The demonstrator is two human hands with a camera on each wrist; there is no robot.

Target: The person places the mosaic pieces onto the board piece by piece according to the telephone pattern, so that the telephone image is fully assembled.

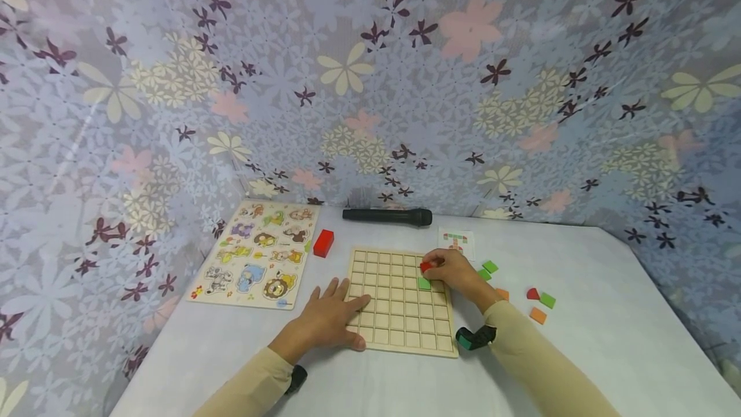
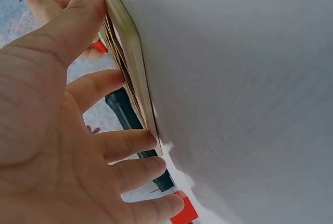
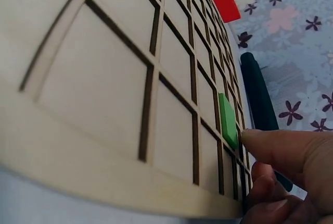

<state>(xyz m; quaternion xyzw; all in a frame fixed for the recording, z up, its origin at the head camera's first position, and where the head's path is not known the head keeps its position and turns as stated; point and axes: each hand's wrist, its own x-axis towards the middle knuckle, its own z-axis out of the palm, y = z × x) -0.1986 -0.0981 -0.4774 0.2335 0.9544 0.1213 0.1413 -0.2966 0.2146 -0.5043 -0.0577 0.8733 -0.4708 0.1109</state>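
Note:
A wooden grid board (image 1: 390, 311) lies on the white table in front of the person. My left hand (image 1: 330, 314) rests with spread fingers along the board's left edge; in the left wrist view the fingertips (image 2: 148, 139) touch its rim. At the upper right of the grid, my right hand (image 1: 454, 272) pinches a small red piece (image 1: 426, 267) between thumb and fingers. Just below that piece, a green square tile (image 1: 424, 284) sits in a cell. From the right wrist view, the green tile (image 3: 227, 120) is beside the fingertips, which hide the red piece.
Loose green, orange and red pieces (image 1: 538, 315) lie right of the board. Behind it are a pattern card (image 1: 463, 237) and a black microphone (image 1: 382, 216). A red block (image 1: 323, 244) and an animal puzzle board (image 1: 255, 256) are on the left. Floral cloth (image 1: 370, 82) hangs behind.

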